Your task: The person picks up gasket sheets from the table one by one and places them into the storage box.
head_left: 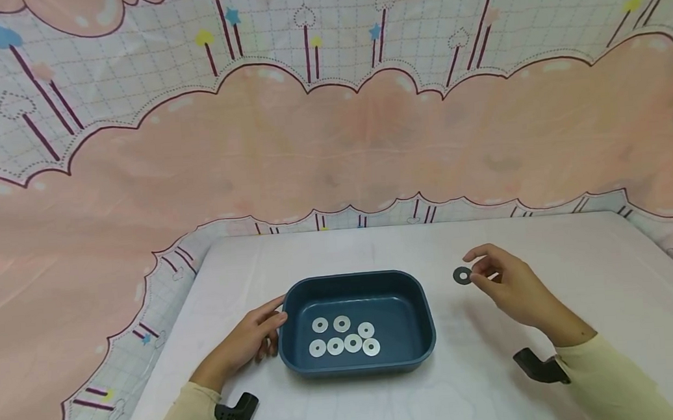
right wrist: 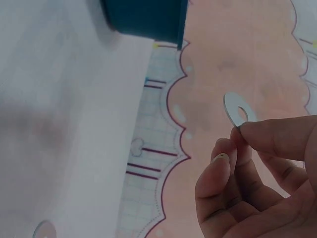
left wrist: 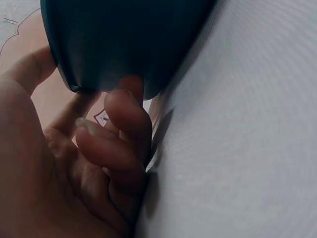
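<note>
Pinched by its rim between thumb and fingertips of the right hand (head_left: 512, 285), a flat washer (head_left: 462, 275) is held above the white table (head_left: 583, 297), right of centre in the head view, well apart from the tray. In that view it looks dark, with its face and centre hole turned toward the camera, so it stands roughly on edge. In the right wrist view the same washer (right wrist: 239, 109) appears pale and tilted, projecting up and to the left from the fingertips (right wrist: 247, 133), which cover its lower rim.

At lower centre, the left hand (head_left: 250, 341) rests against the left end of a dark blue rectangular tray (head_left: 407, 351), its thumb lying along the rim and its fingers curled against the outer wall. The tray's long axis runs left to right across the frame. Seven white washers (head_left: 343, 337) lie flat inside it in a loose cluster.

From the left wrist, only the tray's outer wall (left wrist: 124, 39) shows, cut off at the top edge. Another pale disc (right wrist: 43, 230), blurred, sits at the bottom edge of the right wrist view.
</note>
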`<action>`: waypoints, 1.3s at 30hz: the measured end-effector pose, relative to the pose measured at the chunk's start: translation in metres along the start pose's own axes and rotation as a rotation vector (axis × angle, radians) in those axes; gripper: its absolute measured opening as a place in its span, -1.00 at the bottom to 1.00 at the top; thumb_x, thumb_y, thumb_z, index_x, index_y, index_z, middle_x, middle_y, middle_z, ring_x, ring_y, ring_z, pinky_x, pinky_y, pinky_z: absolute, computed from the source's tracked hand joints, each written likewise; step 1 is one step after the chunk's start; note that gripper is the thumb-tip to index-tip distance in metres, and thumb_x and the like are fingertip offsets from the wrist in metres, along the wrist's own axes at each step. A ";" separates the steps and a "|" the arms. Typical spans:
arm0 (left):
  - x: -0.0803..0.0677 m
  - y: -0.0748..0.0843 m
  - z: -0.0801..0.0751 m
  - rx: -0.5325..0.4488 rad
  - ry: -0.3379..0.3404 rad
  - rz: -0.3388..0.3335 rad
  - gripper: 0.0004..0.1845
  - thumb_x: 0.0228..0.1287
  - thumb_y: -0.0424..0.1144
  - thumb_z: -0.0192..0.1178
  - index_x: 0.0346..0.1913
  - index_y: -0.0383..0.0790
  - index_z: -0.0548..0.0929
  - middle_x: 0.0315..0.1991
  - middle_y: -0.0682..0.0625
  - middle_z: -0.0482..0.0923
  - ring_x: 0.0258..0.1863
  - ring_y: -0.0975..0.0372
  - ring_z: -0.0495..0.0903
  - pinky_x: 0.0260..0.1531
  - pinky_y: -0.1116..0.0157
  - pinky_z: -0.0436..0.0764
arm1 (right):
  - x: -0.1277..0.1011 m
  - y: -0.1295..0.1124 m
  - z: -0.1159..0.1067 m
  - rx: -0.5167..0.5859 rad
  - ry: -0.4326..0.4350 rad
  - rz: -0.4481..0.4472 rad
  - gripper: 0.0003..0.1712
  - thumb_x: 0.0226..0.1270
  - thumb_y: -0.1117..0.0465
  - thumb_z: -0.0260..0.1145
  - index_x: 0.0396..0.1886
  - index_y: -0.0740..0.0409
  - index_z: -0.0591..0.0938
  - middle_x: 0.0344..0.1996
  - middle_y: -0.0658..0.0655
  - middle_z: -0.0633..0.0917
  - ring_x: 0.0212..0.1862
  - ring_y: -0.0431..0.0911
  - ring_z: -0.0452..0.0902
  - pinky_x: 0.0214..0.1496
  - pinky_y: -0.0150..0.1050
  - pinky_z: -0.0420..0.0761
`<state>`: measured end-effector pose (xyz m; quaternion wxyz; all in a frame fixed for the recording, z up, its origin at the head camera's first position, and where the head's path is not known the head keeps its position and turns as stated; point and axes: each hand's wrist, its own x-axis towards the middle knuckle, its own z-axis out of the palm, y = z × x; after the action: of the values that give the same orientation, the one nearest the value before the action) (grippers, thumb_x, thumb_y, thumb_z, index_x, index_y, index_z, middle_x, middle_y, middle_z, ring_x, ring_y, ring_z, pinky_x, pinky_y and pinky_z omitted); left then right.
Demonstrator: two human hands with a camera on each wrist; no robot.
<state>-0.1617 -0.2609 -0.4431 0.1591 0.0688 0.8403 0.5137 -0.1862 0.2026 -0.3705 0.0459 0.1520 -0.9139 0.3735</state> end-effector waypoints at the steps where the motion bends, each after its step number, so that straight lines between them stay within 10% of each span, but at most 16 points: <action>1: 0.000 0.000 0.000 0.000 0.000 -0.001 -0.40 0.57 0.00 -0.04 0.55 -0.10 0.22 -0.44 -0.07 0.52 -0.59 0.17 0.49 -0.65 0.30 0.48 | 0.001 -0.001 0.001 0.003 -0.001 -0.002 -0.68 0.38 0.38 0.27 0.09 0.15 0.53 -0.28 0.15 0.65 -0.25 -0.04 0.56 -0.27 -0.37 0.59; 39: -0.002 0.002 0.000 -0.020 0.005 -0.013 -0.39 0.55 0.02 -0.02 0.55 -0.08 0.22 -0.42 -0.08 0.52 -0.58 0.17 0.49 -0.65 0.31 0.46 | 0.054 -0.072 0.047 0.092 -0.163 -0.118 -0.78 0.40 0.39 0.24 -0.01 0.15 0.63 -0.34 0.11 0.64 -0.25 -0.07 0.56 -0.20 -0.24 0.62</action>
<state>-0.1603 -0.2606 -0.4407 0.1611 0.0605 0.8360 0.5211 -0.2139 0.1079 -0.3450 -0.0136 0.2373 -0.8860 0.3982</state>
